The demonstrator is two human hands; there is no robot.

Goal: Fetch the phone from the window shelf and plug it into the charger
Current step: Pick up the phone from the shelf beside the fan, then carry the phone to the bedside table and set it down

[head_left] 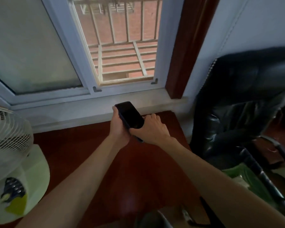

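"Just in front of the window shelf (82, 112), where exactly was the phone (130, 116)?"

"It sat in both hands, screen up and dark, its far end over the front edge of the shelf and its near end out over the red-brown table (82, 155). Whether it touched the shelf at all could not be told."

"How was it held?"

"The left hand (118, 127) cradled it from below and along its left edge, fingers curled closed round the case. The right hand (152, 128) pinched its near right corner, thumb on top. Two hands probably steadied a slim, slippery thing at arm's length."

"And the charger?"

"None showed. The fan (8, 129) stood to the left and the black chair (237, 104) to the right, so the person likely had to turn away to find it."
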